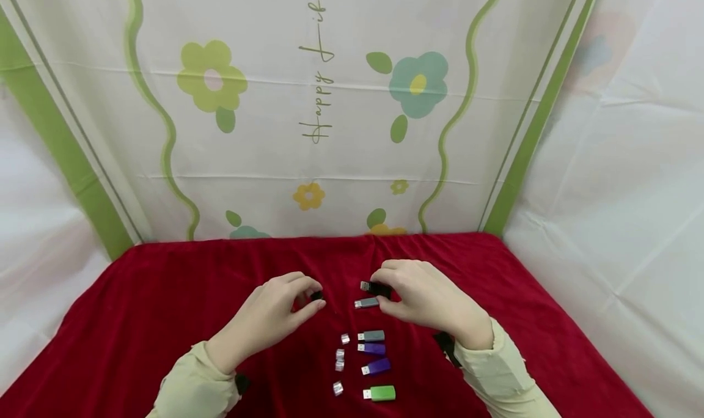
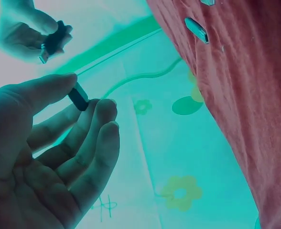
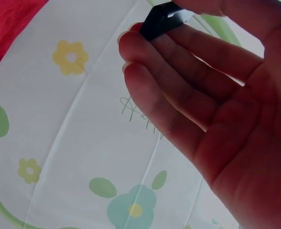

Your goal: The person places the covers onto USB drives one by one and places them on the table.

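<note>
A black USB stick [image 1: 379, 290] with a bare silver plug was pinched by the thumb and fingers of the right hand [image 1: 426, 293] over red cloth [image 1: 231, 308], plug facing left. The left hand [image 1: 272, 308] pinched a small, dark, blocky cap [image 1: 316, 296]. A grey USB stick [image 1: 366, 303] lay near the right thumb.

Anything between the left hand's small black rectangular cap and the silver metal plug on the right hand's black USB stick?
Nothing visible: head view shows only red cloth between the small black rectangular cap and silver metal plug. A slim grey USB stick sits below that line, not across it.
</note>
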The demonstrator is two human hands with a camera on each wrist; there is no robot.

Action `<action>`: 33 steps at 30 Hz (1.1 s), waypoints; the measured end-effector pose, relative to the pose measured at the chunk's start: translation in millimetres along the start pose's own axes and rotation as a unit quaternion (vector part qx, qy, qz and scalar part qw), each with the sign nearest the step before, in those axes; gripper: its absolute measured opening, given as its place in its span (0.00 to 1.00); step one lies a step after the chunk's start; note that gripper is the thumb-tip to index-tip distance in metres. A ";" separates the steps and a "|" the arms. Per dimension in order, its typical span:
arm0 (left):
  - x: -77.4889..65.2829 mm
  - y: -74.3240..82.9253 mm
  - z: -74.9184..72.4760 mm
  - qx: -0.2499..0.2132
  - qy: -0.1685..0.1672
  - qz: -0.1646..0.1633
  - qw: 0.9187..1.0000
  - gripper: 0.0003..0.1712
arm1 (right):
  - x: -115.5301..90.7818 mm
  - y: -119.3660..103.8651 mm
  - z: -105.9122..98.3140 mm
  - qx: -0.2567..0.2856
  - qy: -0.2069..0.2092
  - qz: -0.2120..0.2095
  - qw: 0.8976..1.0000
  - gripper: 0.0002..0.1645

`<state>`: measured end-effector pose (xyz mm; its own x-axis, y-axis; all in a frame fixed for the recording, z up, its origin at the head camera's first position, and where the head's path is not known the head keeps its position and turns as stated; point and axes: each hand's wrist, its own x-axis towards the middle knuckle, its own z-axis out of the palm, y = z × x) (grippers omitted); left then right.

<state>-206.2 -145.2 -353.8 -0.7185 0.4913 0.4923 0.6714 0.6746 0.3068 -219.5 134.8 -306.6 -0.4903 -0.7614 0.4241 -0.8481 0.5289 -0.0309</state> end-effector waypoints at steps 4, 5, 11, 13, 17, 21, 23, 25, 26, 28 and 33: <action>-4.1 0.3 -0.9 0.001 0.002 0.004 1.000 0.09 | 0.2 -1.3 2.6 0.000 -0.008 0.006 1.000 0.09; -4.6 0.1 -0.9 0.000 0.003 0.007 1.000 0.09 | -0.2 -1.7 3.2 0.000 -0.009 0.008 1.000 0.09; -4.7 2.7 -3.3 0.002 0.002 0.018 1.000 0.10 | -0.3 -2.9 3.9 -0.003 -0.010 0.011 1.000 0.09; -4.5 4.3 -4.1 0.005 -0.001 0.019 1.000 0.10 | 0.9 -2.9 3.8 -0.004 -0.011 0.011 1.000 0.08; -3.7 8.0 -5.3 0.010 -0.004 0.025 1.000 0.10 | 2.1 -2.7 4.6 -0.008 -0.016 0.009 1.000 0.08; -3.4 11.3 -6.7 0.014 0.004 0.034 0.999 0.11 | 1.7 -2.6 6.4 -0.011 -0.012 0.006 1.000 0.09; -3.9 12.9 -7.1 0.015 0.009 0.038 0.999 0.11 | 1.0 -2.8 7.7 -0.013 -0.012 0.005 1.000 0.09; -4.7 14.3 -7.2 0.014 0.010 0.043 0.999 0.11 | 0.4 -3.2 9.3 -0.015 -0.013 0.003 1.000 0.09; -5.2 15.0 -7.1 0.014 0.009 0.044 0.999 0.11 | 0.3 -3.5 10.0 -0.016 -0.014 0.001 1.000 0.09; -6.1 16.0 -6.9 0.013 0.009 0.047 0.999 0.11 | 0.7 -3.9 11.5 -0.018 -0.013 -0.001 1.000 0.08; -7.6 16.8 -6.2 0.015 0.021 0.059 0.998 0.11 | 5.0 -5.6 14.6 -0.018 -0.011 -0.013 1.000 0.08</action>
<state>-188.4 -141.0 -347.4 -0.6269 0.5451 0.5566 0.7441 0.6306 0.2205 -220.1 122.5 -317.6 -0.4724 -0.7827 0.4051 -0.8531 0.5215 0.0127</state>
